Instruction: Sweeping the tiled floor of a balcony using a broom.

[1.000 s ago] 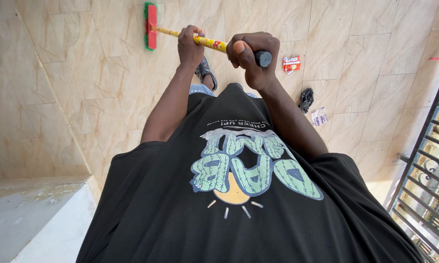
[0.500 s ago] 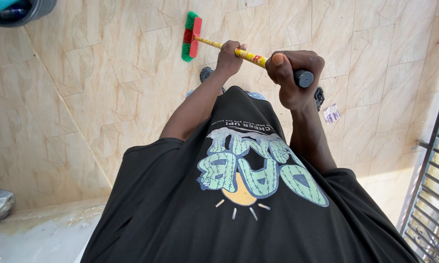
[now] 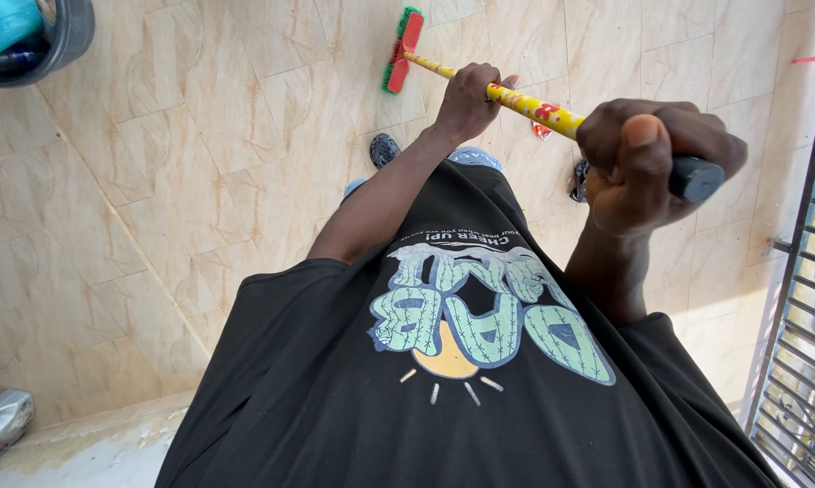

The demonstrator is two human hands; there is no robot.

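2 hands hold 1 long broom. The broom has a yellow stick with red marks [image 3: 525, 102] and a red and green brush head [image 3: 401, 51] at the far end. The brush head sits on the shiny tan tile floor [image 3: 244, 136], out in front of the person.

The left hand [image 3: 466, 98] is wrapped tight around the middle of the stick, with its fingers curled all the way shut. The right hand [image 3: 638, 163] is closed in a fist around the near end, next to the black cap [image 3: 697, 179], with the thumb resting on top. The right hand is much closer to the camera. The left hand is closer to the brush head.

The stick runs in 1 slanted line, from the right hand near the body, through the left hand, and on to the brush head, which lies ahead and to the left.

A dark shoe [image 3: 383, 147] pokes out under the left arm. A small red and white wrapper [image 3: 542, 131] and a black scrap [image 3: 580, 178] lie on the tiles to the right of the stick. A dark bucket [image 3: 64, 41] stands far to the left, and a black metal gate [image 3: 810, 271] runs along the right side.
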